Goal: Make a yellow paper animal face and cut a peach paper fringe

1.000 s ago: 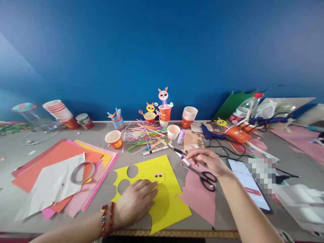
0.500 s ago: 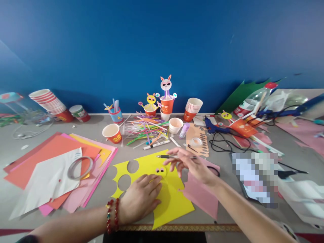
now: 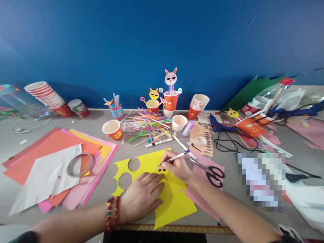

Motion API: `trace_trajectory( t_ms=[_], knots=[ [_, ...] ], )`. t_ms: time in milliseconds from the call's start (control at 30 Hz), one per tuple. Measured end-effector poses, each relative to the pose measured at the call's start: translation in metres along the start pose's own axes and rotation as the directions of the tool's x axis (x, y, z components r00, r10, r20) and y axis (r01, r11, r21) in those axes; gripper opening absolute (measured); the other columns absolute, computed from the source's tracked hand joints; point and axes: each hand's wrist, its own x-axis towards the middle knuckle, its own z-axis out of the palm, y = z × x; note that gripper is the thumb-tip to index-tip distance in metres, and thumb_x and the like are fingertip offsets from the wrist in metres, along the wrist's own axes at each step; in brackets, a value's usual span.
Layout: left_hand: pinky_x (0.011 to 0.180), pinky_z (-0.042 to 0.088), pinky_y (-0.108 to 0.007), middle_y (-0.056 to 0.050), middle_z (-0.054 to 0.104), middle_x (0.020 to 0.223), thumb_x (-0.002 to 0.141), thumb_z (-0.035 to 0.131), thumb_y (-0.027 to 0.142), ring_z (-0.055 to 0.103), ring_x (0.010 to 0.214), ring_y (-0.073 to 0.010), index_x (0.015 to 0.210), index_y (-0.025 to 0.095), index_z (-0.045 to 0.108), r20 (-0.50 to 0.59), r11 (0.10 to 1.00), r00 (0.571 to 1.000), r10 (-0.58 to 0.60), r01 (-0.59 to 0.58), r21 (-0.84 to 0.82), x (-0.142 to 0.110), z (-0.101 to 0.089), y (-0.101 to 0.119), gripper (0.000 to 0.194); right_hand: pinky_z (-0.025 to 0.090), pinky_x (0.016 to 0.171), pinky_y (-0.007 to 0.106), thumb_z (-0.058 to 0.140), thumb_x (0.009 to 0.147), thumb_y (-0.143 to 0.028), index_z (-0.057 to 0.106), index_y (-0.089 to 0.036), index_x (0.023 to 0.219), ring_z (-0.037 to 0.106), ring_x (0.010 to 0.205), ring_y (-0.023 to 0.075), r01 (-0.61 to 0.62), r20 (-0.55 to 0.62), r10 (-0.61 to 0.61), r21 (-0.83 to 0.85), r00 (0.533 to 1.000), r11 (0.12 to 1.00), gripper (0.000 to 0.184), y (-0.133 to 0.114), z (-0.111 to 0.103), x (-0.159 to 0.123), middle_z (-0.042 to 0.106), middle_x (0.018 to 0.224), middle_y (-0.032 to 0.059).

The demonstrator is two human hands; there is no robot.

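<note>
A yellow paper sheet (image 3: 174, 199) with round holes cut along its left side lies before me. On it rests a small yellow paper face (image 3: 165, 171) with pink-and-black eyes. My left hand (image 3: 143, 192) lies flat, fingers stretched out, pressing the sheet and the lower edge of the face. Pinched in my right hand (image 3: 178, 165) is a pen (image 3: 174, 157), its tip at the top of the face near the eyes. Black-handled scissors (image 3: 214, 173) lie just right of this hand, over pink paper (image 3: 202, 202).
Coloured paper with a tape roll (image 3: 80, 165) lies left. Behind are loose straws (image 3: 149, 126), markers (image 3: 158, 143), paper cups (image 3: 112, 130) and cup figures (image 3: 170, 99). A glue gun (image 3: 220, 124), its cord and a blurred-out phone-like object (image 3: 260, 182) are at right.
My right hand has turned the pen over and lowered it from above the sheet onto the face, uncovering the scissors. The left hand stays on the paper. The view has shifted slightly.
</note>
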Motion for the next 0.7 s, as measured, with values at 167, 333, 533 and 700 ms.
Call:
trace_trajectory(
  t_ms=[167, 333, 533, 700],
  knots=[
    [0.101, 0.045, -0.043, -0.010, 0.053, 0.140, 0.093, 0.056, 0.036, 0.050, 0.124, -0.0277, 0.128, 0.017, 0.052, 0.004, 0.998, 1.000, -0.002, 0.002, -0.062, -0.0007, -0.0011, -0.0023, 0.041, 0.049, 0.057, 0.023, 0.056, 0.074, -0.013, 0.052, -0.021, 0.068, 0.064, 0.062, 0.0149, 0.012, -0.018, -0.013, -0.029, 1.000, 1.000, 0.011, 0.0045, 0.0016, -0.0033, 0.055, 0.062, -0.0045],
    [0.102, 0.045, -0.044, -0.011, 0.053, 0.140, 0.094, 0.053, 0.033, 0.049, 0.125, -0.0269, 0.130, 0.018, 0.051, -0.007, 0.993, 1.000, -0.008, 0.007, -0.122, -0.0023, -0.0026, -0.0042, 0.038, 0.046, 0.053, 0.021, 0.055, 0.075, -0.012, 0.051, -0.021, 0.067, 0.066, 0.062, 0.0148, 0.013, -0.009, -0.014, -0.099, 1.000, 0.995, 0.013, 0.0042, 0.0019, -0.0021, 0.057, 0.062, -0.0045],
    [0.102, 0.045, -0.044, -0.011, 0.054, 0.139, 0.094, 0.054, 0.033, 0.049, 0.125, -0.0271, 0.130, 0.018, 0.051, -0.009, 0.993, 1.000, -0.012, 0.011, -0.121, -0.0022, -0.0032, -0.0032, 0.039, 0.048, 0.057, 0.023, 0.055, 0.077, -0.011, 0.053, -0.021, 0.068, 0.069, 0.065, 0.0162, 0.032, 0.012, -0.031, -0.152, 0.999, 0.988, 0.013, 0.0090, 0.0010, -0.0021, 0.061, 0.063, -0.0038],
    [0.102, 0.045, -0.045, -0.011, 0.054, 0.140, 0.094, 0.054, 0.033, 0.049, 0.125, -0.0274, 0.129, 0.018, 0.051, 0.004, 0.994, 1.000, -0.021, 0.021, -0.108, -0.0021, -0.0038, -0.0020, 0.039, 0.048, 0.058, 0.022, 0.054, 0.077, -0.011, 0.053, -0.021, 0.069, 0.068, 0.065, 0.0159, 0.049, -0.005, -0.051, -0.180, 0.999, 0.982, 0.013, 0.0095, 0.0013, -0.0028, 0.062, 0.065, -0.0032]
  ],
)
